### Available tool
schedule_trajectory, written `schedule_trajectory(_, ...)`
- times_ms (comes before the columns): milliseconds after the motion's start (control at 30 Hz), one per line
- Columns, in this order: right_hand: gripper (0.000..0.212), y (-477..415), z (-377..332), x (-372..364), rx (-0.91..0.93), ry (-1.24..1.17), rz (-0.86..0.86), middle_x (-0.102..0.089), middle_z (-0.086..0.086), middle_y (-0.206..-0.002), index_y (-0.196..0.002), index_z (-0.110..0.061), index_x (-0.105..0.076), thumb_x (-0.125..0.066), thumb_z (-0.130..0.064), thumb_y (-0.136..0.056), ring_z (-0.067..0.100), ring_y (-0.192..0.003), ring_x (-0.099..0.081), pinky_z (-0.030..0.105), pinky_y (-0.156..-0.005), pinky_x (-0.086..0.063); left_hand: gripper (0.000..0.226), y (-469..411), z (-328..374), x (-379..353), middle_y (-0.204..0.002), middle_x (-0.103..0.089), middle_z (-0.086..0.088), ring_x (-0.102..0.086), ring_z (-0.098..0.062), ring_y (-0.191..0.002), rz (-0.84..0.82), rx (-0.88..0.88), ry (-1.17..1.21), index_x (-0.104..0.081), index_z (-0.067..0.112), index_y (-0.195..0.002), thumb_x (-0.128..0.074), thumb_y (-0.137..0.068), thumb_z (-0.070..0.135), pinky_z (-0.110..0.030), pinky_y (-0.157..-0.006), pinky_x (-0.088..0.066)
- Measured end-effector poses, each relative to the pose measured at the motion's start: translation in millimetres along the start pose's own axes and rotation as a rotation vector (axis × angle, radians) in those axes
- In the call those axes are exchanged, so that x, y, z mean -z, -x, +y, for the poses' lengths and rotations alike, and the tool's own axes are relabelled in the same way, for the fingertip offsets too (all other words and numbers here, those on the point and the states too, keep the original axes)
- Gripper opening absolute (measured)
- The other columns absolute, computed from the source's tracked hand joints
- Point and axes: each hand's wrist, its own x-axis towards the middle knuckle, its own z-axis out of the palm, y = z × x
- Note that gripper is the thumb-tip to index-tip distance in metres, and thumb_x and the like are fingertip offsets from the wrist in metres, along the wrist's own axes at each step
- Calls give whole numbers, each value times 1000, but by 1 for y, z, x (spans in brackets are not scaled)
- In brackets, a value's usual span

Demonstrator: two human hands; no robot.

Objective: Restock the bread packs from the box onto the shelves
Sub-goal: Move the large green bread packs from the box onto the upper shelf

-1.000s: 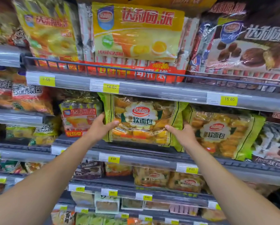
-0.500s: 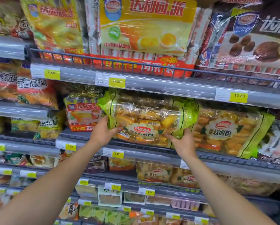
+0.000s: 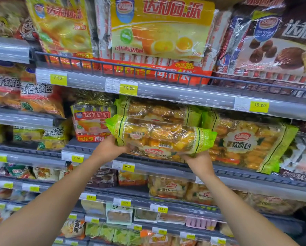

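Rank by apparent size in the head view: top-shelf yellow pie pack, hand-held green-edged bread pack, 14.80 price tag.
1. yellow pie pack
2. green-edged bread pack, nearer the camera, so its real size against the pie pack is unsure
3. 14.80 price tag

The whole view is filled by grey metal shelves [image 3: 184, 96] set in tiers, one above another. Yellow price tags [image 3: 128, 88] are slotted into clear plastic strips [image 3: 166, 94] along the front edges. A dark wire rail [image 3: 148, 67] is fitted above the upper edge. Even, bright light is cast, and glare is seen on the strips.
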Motion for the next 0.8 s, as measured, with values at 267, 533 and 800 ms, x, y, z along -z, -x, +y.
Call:
schedule_trajectory(267,48,41,-15,4,-193,90,191,-62,-5,-78,-92,-19,-55,-74,-60,-74,26,-74,-61,37,-64,-52,40,34,-11,-18,-65,-58,-2,-56,-22,-62,456,-208,105,-52,16,-72,-75,-84,46,-45,-61,-48)
schedule_trajectory(533,30,41,-19,-6,-105,-67,218,-65,-6,-80,-82,-22,-63,-62,-50,-91,19,-80,-62,34,-64,-44,15,27,3,-19,-97,-64,14,-61,-3,-88,387,-389,242,-61,29,-98,-73,-90,34,-22,-75,-51)
schedule_trajectory(800,30,26,-13,-3,146,357,127,-62,-2,-101,-106,-16,-68,-65,-42,-92,17,-94,-61,33,-75,-51,6,-2,-24,-29,-103,-59,-2,-50,-25,-98,289,-593,-535,-74,26,-89,-78,-85,27,-40,-81,-52)
